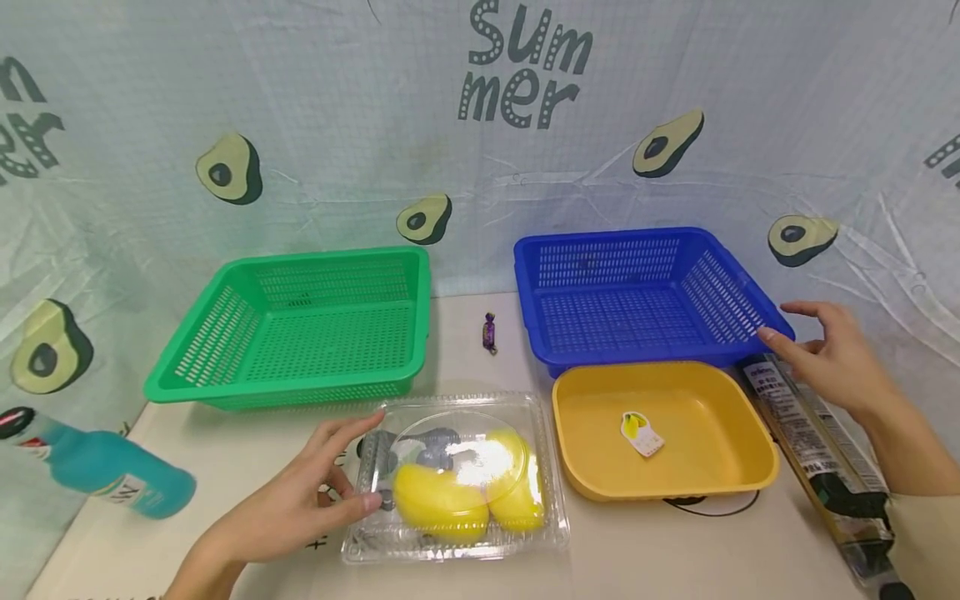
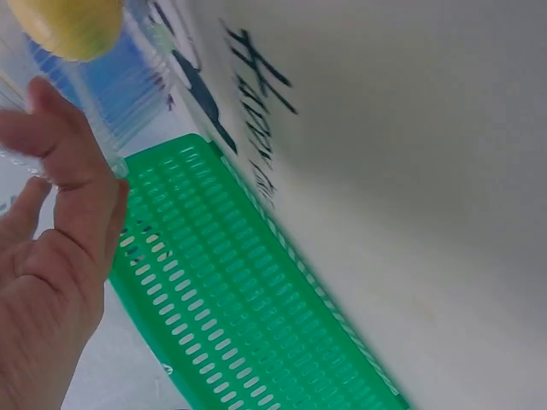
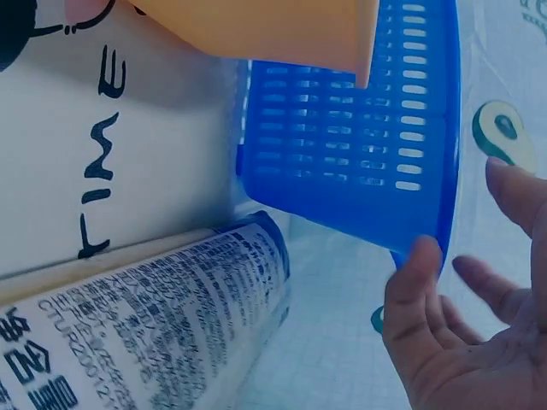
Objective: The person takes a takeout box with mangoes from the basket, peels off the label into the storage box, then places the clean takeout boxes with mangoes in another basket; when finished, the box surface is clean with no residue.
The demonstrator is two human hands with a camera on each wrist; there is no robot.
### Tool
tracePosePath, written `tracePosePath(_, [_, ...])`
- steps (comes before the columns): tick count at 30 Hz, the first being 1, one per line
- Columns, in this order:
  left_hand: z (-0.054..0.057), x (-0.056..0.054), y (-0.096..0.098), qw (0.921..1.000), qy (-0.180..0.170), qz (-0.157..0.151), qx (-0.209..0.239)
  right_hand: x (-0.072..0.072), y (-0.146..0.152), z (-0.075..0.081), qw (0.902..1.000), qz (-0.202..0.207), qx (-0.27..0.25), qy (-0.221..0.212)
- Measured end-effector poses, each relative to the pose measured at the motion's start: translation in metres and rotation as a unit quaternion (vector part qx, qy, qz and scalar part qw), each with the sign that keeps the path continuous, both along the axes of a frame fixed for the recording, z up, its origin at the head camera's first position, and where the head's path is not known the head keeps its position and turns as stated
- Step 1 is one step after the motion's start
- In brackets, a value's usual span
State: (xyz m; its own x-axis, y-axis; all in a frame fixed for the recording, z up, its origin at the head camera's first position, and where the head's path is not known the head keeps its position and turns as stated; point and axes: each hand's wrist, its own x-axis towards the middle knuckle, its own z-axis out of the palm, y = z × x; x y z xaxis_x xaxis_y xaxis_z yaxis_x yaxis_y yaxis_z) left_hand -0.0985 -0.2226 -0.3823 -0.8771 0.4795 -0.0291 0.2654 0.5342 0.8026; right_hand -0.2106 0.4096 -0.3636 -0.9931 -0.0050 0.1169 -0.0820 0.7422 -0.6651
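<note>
A clear lidded plastic box sits at the front middle. Yellow rounded things and darker ones show through its lid; I cannot tell their exact kind. At the box's left edge is my left hand, thumb and forefinger spread along that side, fingers loosely bent. My right hand is at the near right corner of the blue basket, with the thumb by its rim and fingers spread apart. In the right wrist view, that hand's fingertips are close to the corner; whether they touch is unclear.
A green basket stands at the back left, a blue bottle lies left. Between the baskets is a purple wrapped candy. A yellow tray holds a small tag. A long printed package lies at the right.
</note>
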Motion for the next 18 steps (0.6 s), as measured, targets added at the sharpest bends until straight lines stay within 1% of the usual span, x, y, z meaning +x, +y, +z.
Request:
tracePosePath(1, [0.001,0.001,0.0,1.0,-0.003,0.002,0.001,-0.002,0.001,-0.001,1.0,0.006,-0.002,-0.007])
tracePosePath(5, [0.005,0.005,-0.001,0.9982,-0.059,0.008,0.008,-0.007,0.001,-0.005,0.9991,0.029,-0.015,-0.026])
tracePosePath(8, [0.009,0.006,-0.002,0.9946,-0.099,0.003,0.034,-0.009,0.001,-0.008,0.9982,0.039,-0.036,-0.028])
tracePosePath(10, [0.012,0.007,-0.003,0.9934,-0.102,-0.006,0.053,-0.008,0.002,-0.01,0.9977,0.044,-0.046,-0.025])
tracePosePath(13, [0.02,0.009,-0.006,0.9902,-0.111,-0.017,0.083,-0.005,0.003,-0.013,0.9981,0.04,-0.037,-0.028])
tracePosePath(16, [0.029,0.009,-0.01,0.988,-0.12,-0.02,0.096,-0.003,0.003,-0.015,0.9988,0.031,-0.021,-0.031])
tracePosePath(18, [0.034,0.011,-0.012,0.9879,-0.117,-0.017,0.1,-0.004,0.001,-0.014,0.9991,0.023,-0.014,-0.031])
